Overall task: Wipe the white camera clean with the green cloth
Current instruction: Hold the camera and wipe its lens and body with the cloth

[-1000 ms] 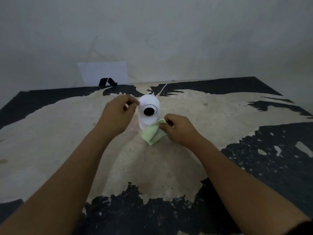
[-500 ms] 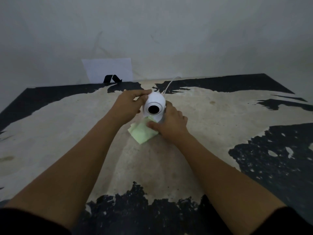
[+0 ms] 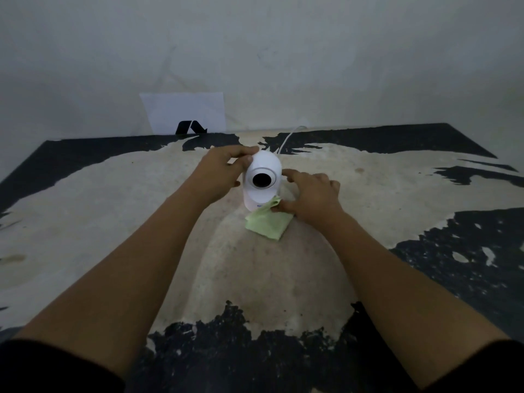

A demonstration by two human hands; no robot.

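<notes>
The white camera (image 3: pixel 262 192) stands upright on the worn table, its round black lens facing me. My left hand (image 3: pixel 219 174) grips the camera's rounded head from the left, fingers over the top. The green cloth (image 3: pixel 268 225) lies partly on the table at the camera's front right foot, one corner raised against the base. My right hand (image 3: pixel 310 198) pinches that raised corner with the thumb, and its fingers reach around the camera's right side. A thin white cable (image 3: pixel 287 139) runs from behind the camera toward the wall.
The table (image 3: pixel 113 211) has a cream middle with black peeling patches at the edges. A white sheet with a black mark (image 3: pixel 185 114) leans on the wall at the back left. The grey wall stands close behind.
The cloth has shifted from the camera's front left to its front right. My right hand has slid rightward around the base. My left hand keeps its hold on the head.
</notes>
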